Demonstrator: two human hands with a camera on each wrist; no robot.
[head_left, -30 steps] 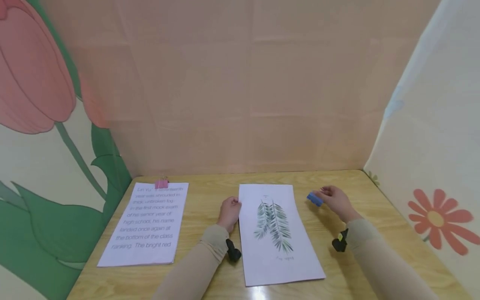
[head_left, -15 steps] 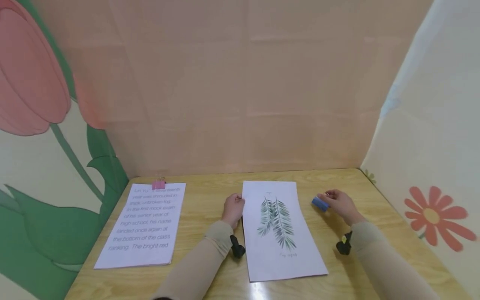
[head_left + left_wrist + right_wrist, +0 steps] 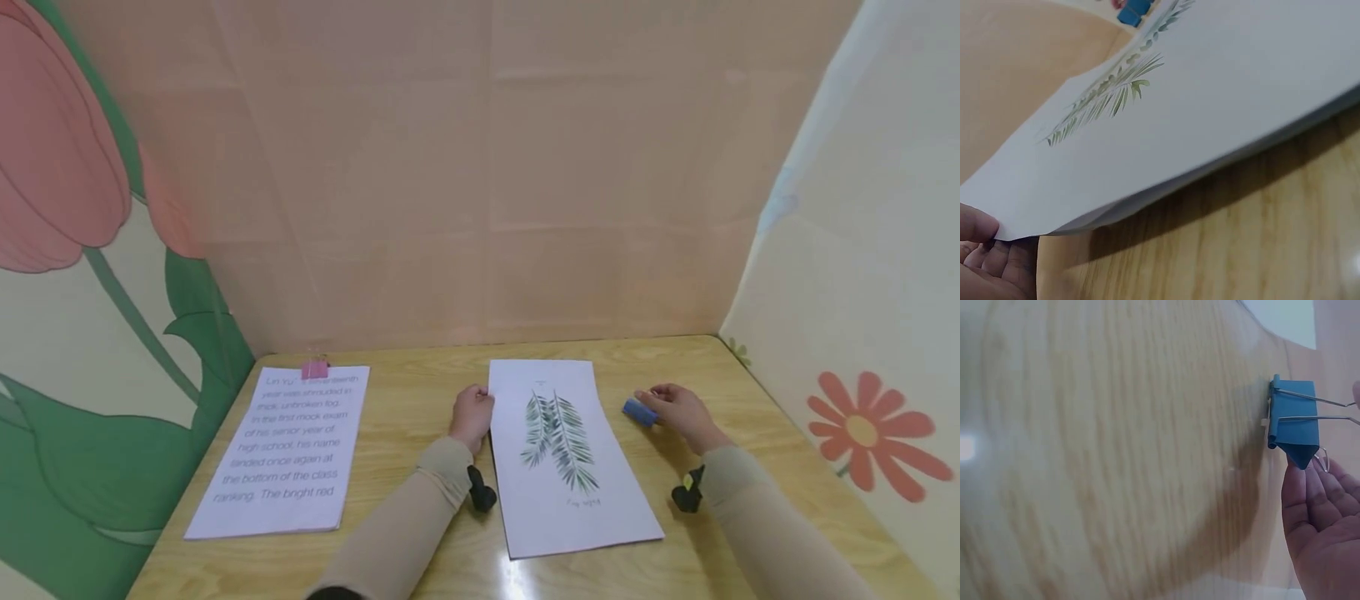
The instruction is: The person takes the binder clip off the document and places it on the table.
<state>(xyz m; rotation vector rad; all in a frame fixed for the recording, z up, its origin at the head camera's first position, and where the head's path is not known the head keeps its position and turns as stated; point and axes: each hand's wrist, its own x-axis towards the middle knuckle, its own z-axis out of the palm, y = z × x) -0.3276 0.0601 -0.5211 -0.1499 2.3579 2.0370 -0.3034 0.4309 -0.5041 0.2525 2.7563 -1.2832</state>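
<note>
My left hand [image 3: 472, 417] pinches the left edge of a stack of white paper [image 3: 622, 521] printed with green palm leaves. In the left wrist view the thumb [image 3: 977, 224] lies on top of the sheet's corner, with curled fingers below, and the stack's edge rises off the table. Right of the stack, my right hand [image 3: 678, 414] holds a blue binder clip [image 3: 639, 412] by its wire handles. The right wrist view shows the clip's mouth [image 3: 1273, 412] pointing away from the palm, with no paper in it.
At the left of the wooden table [image 3: 420, 533] lies another stack of printed text [image 3: 277, 450], with a pink binder clip [image 3: 315, 369] on its top edge. A pinkish backdrop [image 3: 480, 208] stands behind; flower-printed panels [image 3: 862, 292] flank both sides.
The leaf-printed stack and my left hand have slid slightly right across the table. My right hand, with the blue binder clip, has also shifted a little right.
</note>
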